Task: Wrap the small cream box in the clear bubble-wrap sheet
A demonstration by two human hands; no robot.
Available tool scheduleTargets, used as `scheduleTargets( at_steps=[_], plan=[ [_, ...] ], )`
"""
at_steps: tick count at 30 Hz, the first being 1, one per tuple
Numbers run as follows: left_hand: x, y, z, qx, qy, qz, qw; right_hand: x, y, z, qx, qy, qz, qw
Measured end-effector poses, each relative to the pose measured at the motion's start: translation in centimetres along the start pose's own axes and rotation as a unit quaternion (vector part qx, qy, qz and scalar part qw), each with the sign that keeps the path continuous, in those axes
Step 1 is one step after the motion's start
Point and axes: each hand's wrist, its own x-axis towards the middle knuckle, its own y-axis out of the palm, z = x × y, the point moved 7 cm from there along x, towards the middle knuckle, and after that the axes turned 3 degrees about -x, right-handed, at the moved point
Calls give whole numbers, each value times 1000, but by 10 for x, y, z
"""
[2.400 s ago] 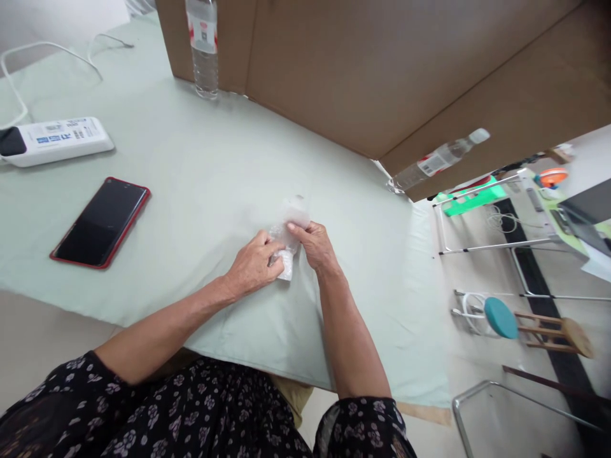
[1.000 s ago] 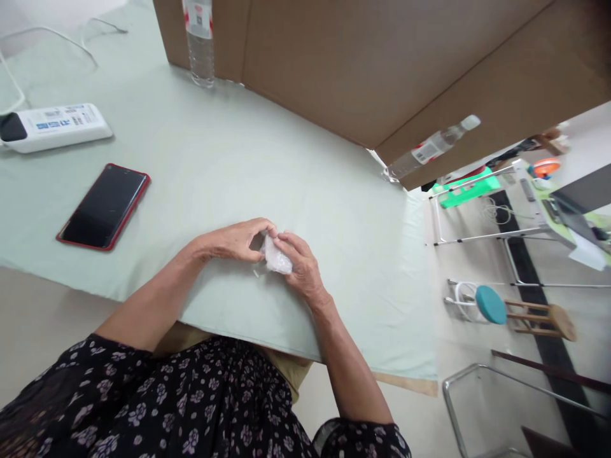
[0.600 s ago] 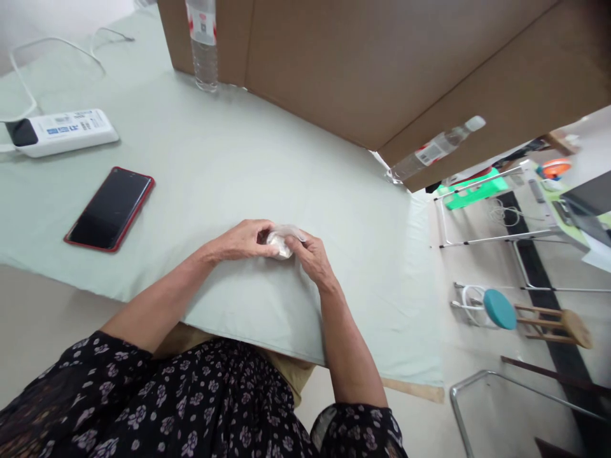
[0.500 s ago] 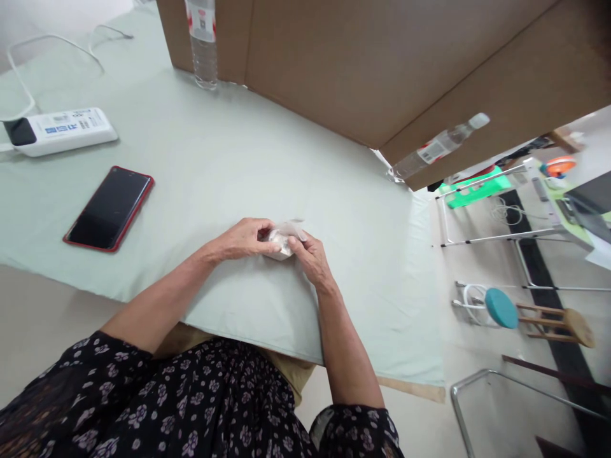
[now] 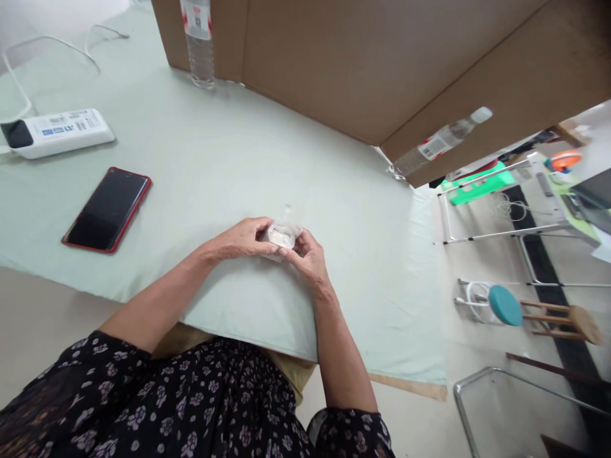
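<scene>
A small translucent plastic bag (image 5: 282,234) with something whitish inside is held just above or on the pale green cloth, near the table's front edge. My left hand (image 5: 245,238) grips its left side, the thumb along the near side. On the right, my right hand (image 5: 308,256) is closed on the same bag, thumb at the front. The bag's mouth points away from me, with a clear flap sticking up. What exactly lies in the bag is too small to tell.
Left lie a red-edged phone (image 5: 107,208) and a white device (image 5: 62,132) with a cable. A cardboard panel (image 5: 324,70) stands behind, by two bottles (image 5: 200,51) (image 5: 439,145). Stools (image 5: 505,305) are on the floor at right.
The flap of the bag has moved from lying over towards the right to standing up, and the whitish content shows more. My right thumb has shifted down and left to the bag's near edge.
</scene>
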Motion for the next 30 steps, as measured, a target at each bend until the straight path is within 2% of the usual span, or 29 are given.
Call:
scheduleTargets(
  at_steps=[2,4,6,9,12,19,27,30],
  plan=[
    [0,0,1,-25,-8,-1,1000,-3,-10,7,-87,-35,-62,994],
    [0,0,3,-30,-14,-3,999,-9,-18,20,-164,-90,-121,975],
    [0,0,2,-24,-14,-4,1000,-13,-18,31,-214,-140,-140,957],
    [0,1,0,-18,-9,-4,1000,-13,-11,35,-249,-168,-108,948],
    [0,1,-2,-16,-4,1,1000,-9,-4,30,-261,-158,-71,950],
    [1,3,-1,-50,4,15,999,-7,2,23,-255,-148,-34,955],
    [3,5,6,-81,-6,11,997,-5,6,25,-239,-139,-27,961],
    [4,4,10,-100,-19,-1,995,-8,-2,23,-191,-131,-60,971]
  ],
)
